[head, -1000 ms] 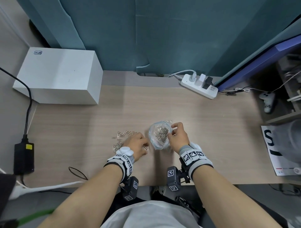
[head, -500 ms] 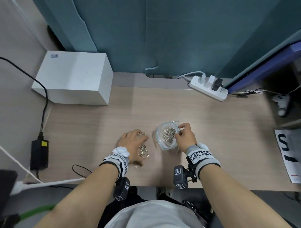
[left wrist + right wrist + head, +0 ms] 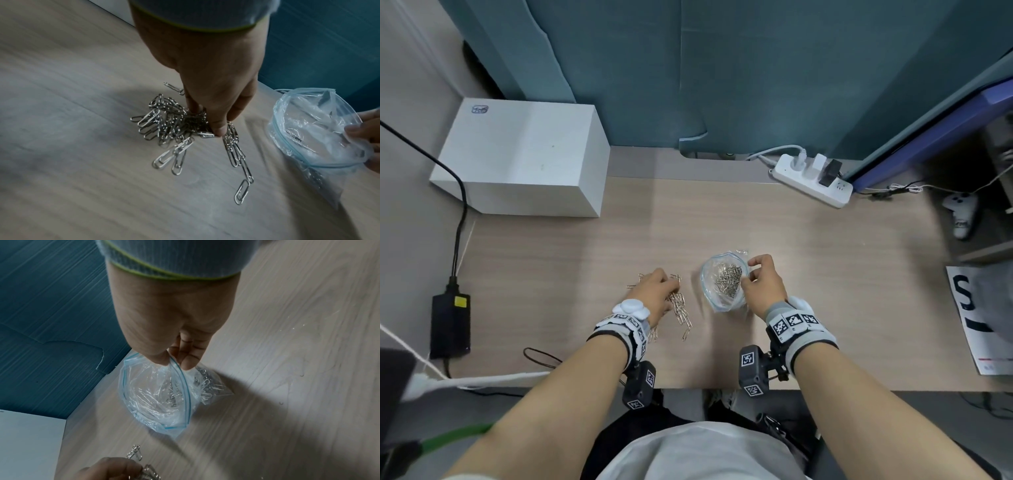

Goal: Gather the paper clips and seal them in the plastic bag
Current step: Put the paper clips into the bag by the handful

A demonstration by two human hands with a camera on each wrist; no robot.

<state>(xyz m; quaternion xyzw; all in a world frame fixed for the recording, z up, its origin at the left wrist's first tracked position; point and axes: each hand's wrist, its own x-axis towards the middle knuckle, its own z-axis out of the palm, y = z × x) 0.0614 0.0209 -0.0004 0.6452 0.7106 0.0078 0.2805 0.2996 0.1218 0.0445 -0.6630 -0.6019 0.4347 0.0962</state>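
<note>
A clear plastic zip bag (image 3: 723, 287) with a blue seal strip stands open-mouthed on the wooden desk (image 3: 825, 274), with several silver paper clips inside. My right hand (image 3: 753, 279) pinches its rim (image 3: 176, 366) at the right side and holds the mouth open. Left of the bag, my left hand (image 3: 659, 291) pinches a tangled bunch of paper clips (image 3: 176, 128) off the desk. A linked string of clips (image 3: 236, 155) dangles from my fingers. A few clips (image 3: 685, 329) still lie on the desk by my left wrist.
A white box (image 3: 524, 157) stands at the back left. A white power strip (image 3: 813, 180) lies at the back right. A black power adapter (image 3: 450, 325) and its cable lie at the left edge, printed paper (image 3: 977, 318) at the right edge.
My left hand has closed on the clip pile and drawn it together, and a string of clips now hangs from it. The right hand still holds the bag's rim. The head view shifted.
</note>
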